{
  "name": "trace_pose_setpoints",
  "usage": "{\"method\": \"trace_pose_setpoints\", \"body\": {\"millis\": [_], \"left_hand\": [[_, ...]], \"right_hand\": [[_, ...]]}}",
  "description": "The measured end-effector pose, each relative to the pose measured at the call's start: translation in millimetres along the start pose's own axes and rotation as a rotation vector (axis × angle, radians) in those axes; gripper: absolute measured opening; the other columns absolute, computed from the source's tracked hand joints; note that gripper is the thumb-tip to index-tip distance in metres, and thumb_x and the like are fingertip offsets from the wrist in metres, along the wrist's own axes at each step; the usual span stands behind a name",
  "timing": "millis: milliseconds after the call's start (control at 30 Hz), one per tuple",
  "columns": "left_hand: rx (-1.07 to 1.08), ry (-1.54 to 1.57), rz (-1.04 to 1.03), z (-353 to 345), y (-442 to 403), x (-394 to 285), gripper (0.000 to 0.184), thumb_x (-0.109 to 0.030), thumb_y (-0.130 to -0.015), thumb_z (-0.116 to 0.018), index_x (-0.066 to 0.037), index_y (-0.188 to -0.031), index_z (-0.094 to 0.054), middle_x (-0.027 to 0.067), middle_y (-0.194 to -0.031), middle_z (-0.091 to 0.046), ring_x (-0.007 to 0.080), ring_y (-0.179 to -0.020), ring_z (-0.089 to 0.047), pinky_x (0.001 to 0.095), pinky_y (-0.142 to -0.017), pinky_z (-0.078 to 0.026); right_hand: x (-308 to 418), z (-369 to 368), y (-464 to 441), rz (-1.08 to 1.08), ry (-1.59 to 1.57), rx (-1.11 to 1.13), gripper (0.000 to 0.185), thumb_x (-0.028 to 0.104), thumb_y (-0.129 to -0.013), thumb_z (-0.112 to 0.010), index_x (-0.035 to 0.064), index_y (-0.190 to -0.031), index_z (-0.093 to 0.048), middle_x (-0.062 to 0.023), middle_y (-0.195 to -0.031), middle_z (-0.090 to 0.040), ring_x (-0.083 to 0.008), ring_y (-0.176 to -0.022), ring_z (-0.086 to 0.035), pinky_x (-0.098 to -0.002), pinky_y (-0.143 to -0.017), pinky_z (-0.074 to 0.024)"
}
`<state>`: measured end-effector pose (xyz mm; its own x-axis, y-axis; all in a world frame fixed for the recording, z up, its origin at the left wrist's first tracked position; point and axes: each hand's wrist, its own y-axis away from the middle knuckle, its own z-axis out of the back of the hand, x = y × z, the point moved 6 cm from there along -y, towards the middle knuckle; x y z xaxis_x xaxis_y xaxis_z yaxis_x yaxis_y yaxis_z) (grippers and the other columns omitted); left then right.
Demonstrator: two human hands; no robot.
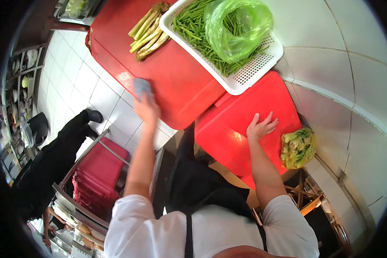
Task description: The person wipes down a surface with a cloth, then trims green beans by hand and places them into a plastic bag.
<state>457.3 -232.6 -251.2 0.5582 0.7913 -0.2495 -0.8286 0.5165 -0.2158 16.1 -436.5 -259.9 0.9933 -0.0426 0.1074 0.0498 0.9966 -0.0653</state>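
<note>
My left hand (147, 108) is closed on a folded grey cloth (142, 87), pressed on the red lid-like surface (176, 86) near its left edge. That hand is slightly blurred. My right hand (261, 127) lies with fingers spread on a second, brighter red lid (228, 124). To the right of this hand sits a yellow plastic bag of leafy greens (297, 148). Ahead, a white perforated basket (244, 82) holds cut green stalks (198, 32) under a crumpled green plastic bag (238, 30). Pale stalks with roots (149, 32) lie left of the basket.
A tiled wall (322, 64) runs along the right. On the left, another person in black trousers (51, 150) stands on the white tiled floor (79, 69), near a metal cart (79, 210) with red containers (101, 163). Shelves (21, 77) stand farther left.
</note>
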Motion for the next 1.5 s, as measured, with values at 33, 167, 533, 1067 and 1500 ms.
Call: {"method": "trace_pose_setpoints", "body": {"millis": [33,167,533,1067,1500], "left_hand": [[0.171,0.072,-0.007,-7.3,26.6,-37.9,0.013,-0.017,-0.085,-0.064,-0.007,-0.095,-0.064,0.0217,-0.087,-0.059,0.0418,-0.073,-0.057,0.0516,-0.062,-0.044],[0.48,0.567,-0.369,-4.5,114.4,-162.3,0.012,-0.029,-0.08,-0.068,-0.019,-0.086,-0.068,0.0109,-0.091,-0.059,0.0327,-0.088,-0.056,0.0473,-0.067,-0.039],[0.369,-0.479,0.032,-5.6,-76.5,137.4,0.02,-0.029,-0.091,-0.055,-0.017,-0.103,-0.065,0.0133,-0.091,-0.062,0.0338,-0.079,-0.063,0.0473,-0.064,-0.047],[0.679,0.37,-0.193,54.5,-150.8,-218.7,0.078,-0.041,-0.075,-0.079,0.004,-0.128,-0.044,0.0216,-0.091,-0.068,0.0367,-0.086,-0.067,0.0415,-0.079,-0.052],[0.91,1.406,0.454,48.9,-139.4,-234.8,0.045,-0.004,-0.087,-0.056,-0.004,-0.131,-0.052,0.0091,-0.111,-0.065,0.018,-0.087,-0.065,0.0315,-0.075,-0.055]], "right_hand": [[-0.6,-0.6,-1.7,-0.001,-0.004,0.0,0.076,0.053,-0.09,-0.054,0.0101,-0.148,-0.031,-0.0319,-0.15,-0.021,-0.0462,-0.142,-0.015,-0.0638,-0.112,-0.0142],[-1.1,0.1,-1.3,-0.006,0.007,0.019,0.077,0.054,-0.09,-0.054,0.0094,-0.148,-0.031,-0.0322,-0.15,-0.02,-0.0471,-0.142,-0.016,-0.0642,-0.112,-0.0146],[-3.1,1.3,-4.2,0.0,-0.001,0.033,0.078,0.054,-0.089,-0.054,0.0073,-0.147,-0.032,-0.0328,-0.148,-0.021,-0.05,-0.141,-0.016,-0.0655,-0.111,-0.0141],[-3.7,2.7,-7.3,-0.033,-0.029,0.092,0.079,0.048,-0.086,-0.061,0.0088,-0.148,-0.03,-0.0323,-0.15,-0.016,-0.0507,-0.141,-0.012,-0.0646,-0.112,-0.0121],[-3.6,5.1,-8.6,0.004,-0.034,0.034,0.08,0.048,-0.085,-0.062,0.0102,-0.148,-0.03,-0.033,-0.149,-0.018,-0.0515,-0.14,-0.016,-0.0657,-0.111,-0.013]]}}
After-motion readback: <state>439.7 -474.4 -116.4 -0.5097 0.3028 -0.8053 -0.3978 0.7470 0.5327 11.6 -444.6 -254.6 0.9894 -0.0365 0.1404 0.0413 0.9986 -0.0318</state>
